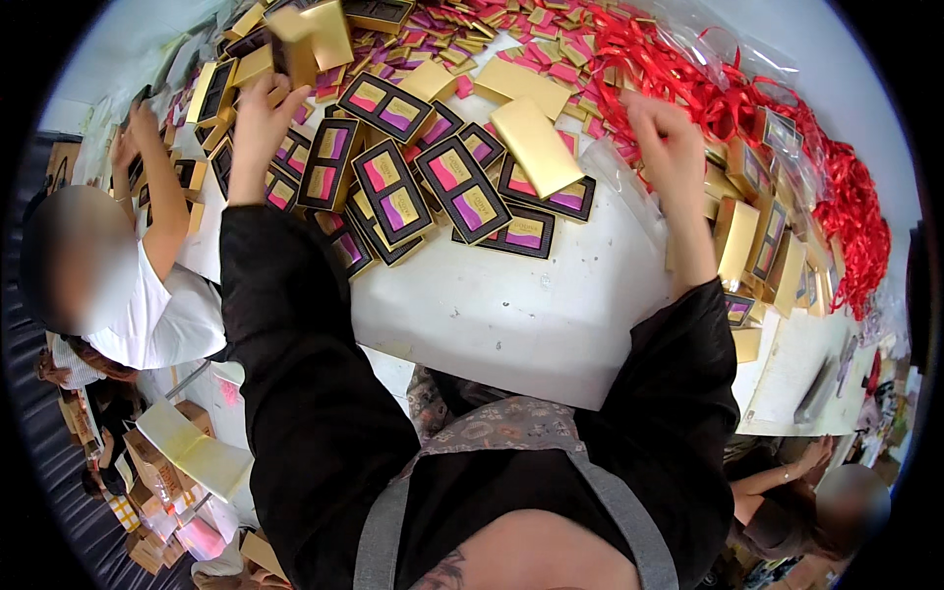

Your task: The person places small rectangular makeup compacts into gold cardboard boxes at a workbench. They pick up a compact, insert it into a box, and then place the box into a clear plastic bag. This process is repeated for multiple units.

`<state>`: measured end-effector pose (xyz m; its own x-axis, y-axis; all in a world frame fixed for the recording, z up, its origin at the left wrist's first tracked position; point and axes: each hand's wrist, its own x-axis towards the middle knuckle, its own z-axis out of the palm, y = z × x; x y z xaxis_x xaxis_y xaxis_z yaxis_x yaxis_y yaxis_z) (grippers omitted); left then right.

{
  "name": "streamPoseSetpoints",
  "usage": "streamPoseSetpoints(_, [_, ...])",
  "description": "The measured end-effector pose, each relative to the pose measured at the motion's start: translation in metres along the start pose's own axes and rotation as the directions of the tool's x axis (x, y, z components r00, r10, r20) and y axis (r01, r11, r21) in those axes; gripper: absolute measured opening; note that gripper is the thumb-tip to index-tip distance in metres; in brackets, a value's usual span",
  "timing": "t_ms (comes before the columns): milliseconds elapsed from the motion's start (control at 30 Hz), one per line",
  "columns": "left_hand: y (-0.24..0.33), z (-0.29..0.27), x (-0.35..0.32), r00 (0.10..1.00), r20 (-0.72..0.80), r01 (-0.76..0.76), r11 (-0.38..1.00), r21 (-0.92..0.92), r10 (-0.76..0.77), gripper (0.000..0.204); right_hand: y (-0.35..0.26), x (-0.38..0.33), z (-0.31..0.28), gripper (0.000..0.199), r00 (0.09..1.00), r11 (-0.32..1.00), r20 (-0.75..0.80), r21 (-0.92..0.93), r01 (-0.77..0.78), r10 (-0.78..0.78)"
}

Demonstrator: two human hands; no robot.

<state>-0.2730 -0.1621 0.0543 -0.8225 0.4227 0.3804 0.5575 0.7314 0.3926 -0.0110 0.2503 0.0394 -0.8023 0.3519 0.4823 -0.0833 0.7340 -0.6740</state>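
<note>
My left hand (pixel 264 123) is raised at the far left of the pile, thumb and fingers apart. Just beyond its fingertips is a motion-blurred gold box part (pixel 317 39); I see no grip on it. Several dark-lined gold boxes (pixel 391 192) lie heaped between my hands, each showing pink and purple wrapped pieces in two compartments. A closed gold lid (pixel 536 147) rests across the heap's right side. My right hand (pixel 669 138) is beside the red ribbons (pixel 678 69), fingers curled; whatever they may hold is hidden.
Loose pink, purple and gold pieces (pixel 472 29) cover the table's far side. More gold boxes (pixel 752 231) and a clear plastic bag (pixel 624 187) are at right. A person in a white shirt (pixel 167 305) works at left; another person's arm (pixel 787 477) shows at lower right.
</note>
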Motion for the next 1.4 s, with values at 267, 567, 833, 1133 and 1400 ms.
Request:
streamPoseSetpoints(267, [0.2, -0.036, -0.153, 0.734, 0.41, -0.435, 0.839, -0.329, 0.541, 0.024, 0.085, 0.094, 0.093, 0.029, 0.919, 0.777, 0.393, -0.565, 0.277, -0.042])
streamPoseSetpoints(567, [0.201, 0.06, -0.24, 0.827, 0.355, -0.184, 0.807, -0.561, 0.436, 0.048, -0.026, -0.003, 0.01, 0.03, 0.928, 0.888, 0.332, 0.36, -0.287, 0.166])
streamPoseSetpoints(833, [0.207, 0.076, -0.252, 0.947, 0.147, -0.158, 0.815, -0.558, 0.284, 0.083, -0.106, -0.165, 0.049, 0.013, 0.988, 0.999, 0.152, 0.046, 0.019, -0.026])
streamPoseSetpoints(1133, [0.205, 0.078, -0.255, 0.931, 0.071, -0.269, 0.804, -0.53, 0.358, 0.09, -0.094, -0.172, 0.037, 0.017, 0.895, 0.933, 0.28, 0.008, 0.36, -0.348])
streamPoseSetpoints(1400, [0.201, 0.079, -0.257, 0.916, 0.152, -0.241, 0.814, -0.529, 0.37, 0.096, -0.094, -0.138, 0.014, 0.035, 0.686, 0.896, 0.6, 0.126, 0.427, -0.411])
